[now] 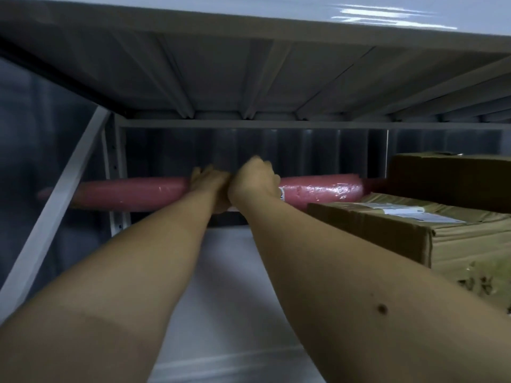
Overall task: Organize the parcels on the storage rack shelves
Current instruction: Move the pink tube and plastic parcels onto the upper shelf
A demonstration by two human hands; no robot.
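Hands, our left hand [206, 182] and right hand [255, 181] side by side, clench the pink roll parcel [132, 193] at the shelf's [229, 272] far back, and its right end could snag on the cardboard boxes [442, 230].

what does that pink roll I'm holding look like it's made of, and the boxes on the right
Pink roll: probably soft foam or a rolled mat under clear plastic film; the right part shows shiny wrinkles. The core material can't be confirmed. Boxes: brown corrugated cardboard, matte, with creased edges, glossy tape and white paper labels.
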